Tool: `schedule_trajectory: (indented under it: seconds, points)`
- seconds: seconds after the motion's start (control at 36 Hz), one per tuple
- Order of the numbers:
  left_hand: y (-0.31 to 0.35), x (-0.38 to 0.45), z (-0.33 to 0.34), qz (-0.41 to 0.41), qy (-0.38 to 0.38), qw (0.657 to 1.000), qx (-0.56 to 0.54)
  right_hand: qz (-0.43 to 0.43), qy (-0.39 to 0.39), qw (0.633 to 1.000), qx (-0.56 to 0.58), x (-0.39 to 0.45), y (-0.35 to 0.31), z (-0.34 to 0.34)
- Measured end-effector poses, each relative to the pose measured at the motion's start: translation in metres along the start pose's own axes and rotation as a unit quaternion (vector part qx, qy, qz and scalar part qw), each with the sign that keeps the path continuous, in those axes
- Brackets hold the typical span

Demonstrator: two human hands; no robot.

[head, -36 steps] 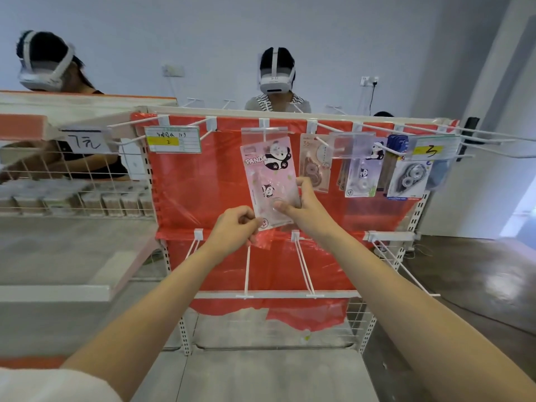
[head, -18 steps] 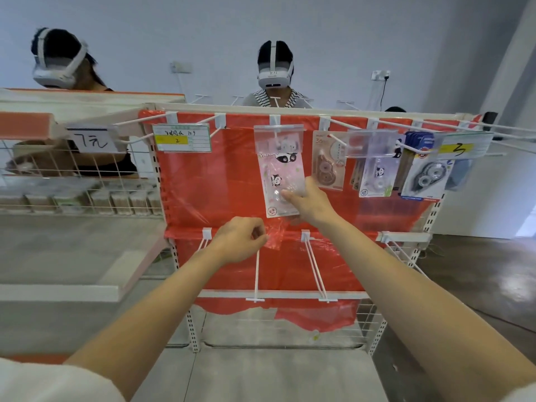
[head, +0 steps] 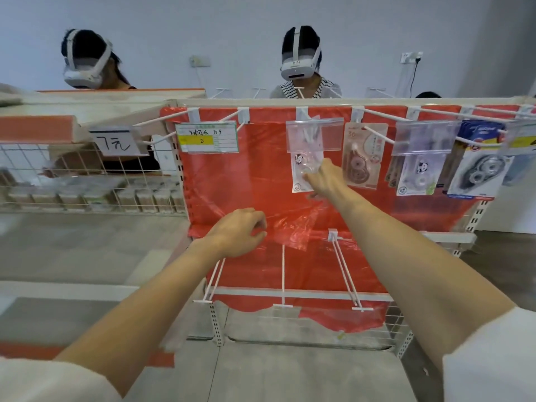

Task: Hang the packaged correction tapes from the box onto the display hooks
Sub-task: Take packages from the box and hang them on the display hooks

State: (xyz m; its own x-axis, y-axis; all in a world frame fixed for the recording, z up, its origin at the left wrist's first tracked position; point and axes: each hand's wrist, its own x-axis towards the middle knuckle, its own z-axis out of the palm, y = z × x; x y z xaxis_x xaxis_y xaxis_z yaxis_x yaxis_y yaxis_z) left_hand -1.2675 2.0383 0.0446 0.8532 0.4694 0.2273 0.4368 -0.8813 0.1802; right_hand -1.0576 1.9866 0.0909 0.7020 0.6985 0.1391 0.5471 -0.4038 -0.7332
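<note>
A panda correction tape package [head: 300,169] hangs on a top-row hook [head: 303,111] of the red-backed display rack, partly behind a clear label holder [head: 314,134]. My right hand [head: 324,181] reaches up to it, fingers on its front and thumb at its lower edge. My left hand [head: 237,232] hovers lower and to the left, fingers curled with nothing in them. Further right hang a brown tape pack [head: 364,158], another panda pack [head: 417,175] and a blue-carded pack [head: 478,172]. The box is out of view.
Bare white hooks [head: 282,274] stick out from the lower rail towards me. A price label [head: 207,137] hangs at top left. A wire basket shelf [head: 87,181] stands to the left. Two persons wearing headsets [head: 300,62] stand behind the rack.
The package has gone back along the hook towards the red panel, pushed by my right hand. My left hand let go of it and dropped lower left. The view moved closer.
</note>
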Motion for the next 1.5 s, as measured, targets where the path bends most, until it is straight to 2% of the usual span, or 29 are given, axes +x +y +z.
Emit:
schedule_trajectory:
  seconds: [0.14,0.36,0.5,0.64,0.75,0.86,1.0,1.11,1.31,1.5]
  points:
    - [-0.003,-0.001,0.004,0.005,-0.004,1.000,0.002,0.013,-0.016,0.999,0.027,0.000,0.007,0.005]
    - [0.027,0.017,0.022,0.044,-0.010,0.999,-0.020,-0.036,-0.008,0.996,-0.087,-0.024,0.036,-0.014]
    - [0.071,0.037,0.043,0.112,-0.024,0.993,-0.021,-0.099,-0.025,0.981,-0.168,-0.052,0.064,-0.051]
    - [0.124,0.050,0.078,0.190,-0.077,0.979,-0.012,-0.084,-0.071,0.967,-0.229,-0.080,0.114,-0.086]
    - [0.171,0.055,0.110,0.227,-0.116,0.967,-0.008,-0.037,-0.086,0.963,-0.253,-0.105,0.161,-0.112]
    - [0.222,0.058,0.142,0.271,-0.140,0.952,-0.018,0.013,-0.088,0.968,-0.233,-0.132,0.219,-0.136]
    - [0.282,0.057,0.196,0.276,-0.143,0.950,-0.034,0.094,-0.069,0.975,-0.191,-0.168,0.296,-0.152]
    - [0.322,0.049,0.247,0.307,-0.194,0.930,-0.050,0.159,-0.052,0.973,-0.157,-0.203,0.364,-0.152]
    - [0.372,0.012,0.342,0.298,-0.304,0.904,-0.050,0.293,-0.066,0.949,-0.092,-0.275,0.476,-0.128]
    - [0.396,-0.018,0.400,0.297,-0.376,0.878,-0.013,0.401,-0.103,0.909,-0.036,-0.334,0.557,-0.096]
